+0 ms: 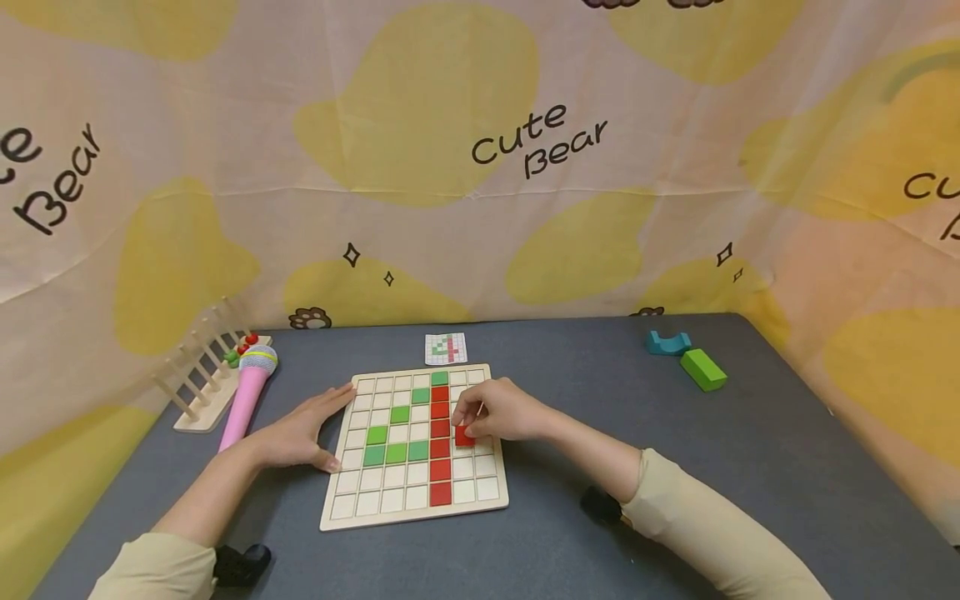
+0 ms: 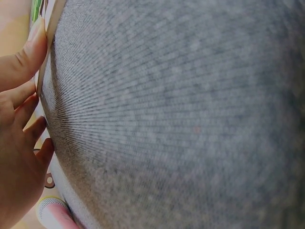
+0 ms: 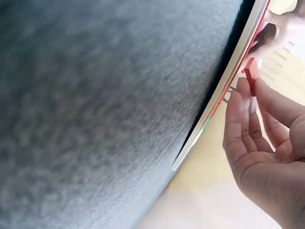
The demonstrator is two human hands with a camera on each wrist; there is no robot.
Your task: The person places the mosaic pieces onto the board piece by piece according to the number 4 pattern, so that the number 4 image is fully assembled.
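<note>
A wooden grid board (image 1: 390,500) lies on the grey table, with a column of red tiles (image 1: 440,442) and a stepped shape of green tiles (image 1: 396,442) set in its squares. My right hand (image 1: 501,410) rests over the board's right side and pinches a red tile (image 1: 464,435) at a cell beside the red column; the right wrist view shows this red tile (image 3: 251,72) at my fingertips (image 3: 242,102) by the board's edge (image 3: 224,95). My left hand (image 1: 303,432) lies flat against the board's left edge, its straight fingers (image 2: 28,57) touching the rim (image 2: 47,40).
A small pattern card (image 1: 446,348) lies just behind the board. A pink toy microphone (image 1: 249,392) and a wooden peg rack (image 1: 201,375) stand at the left. A teal block (image 1: 666,342) and a green block (image 1: 703,369) sit at the back right. Patterned cloth walls surround the table.
</note>
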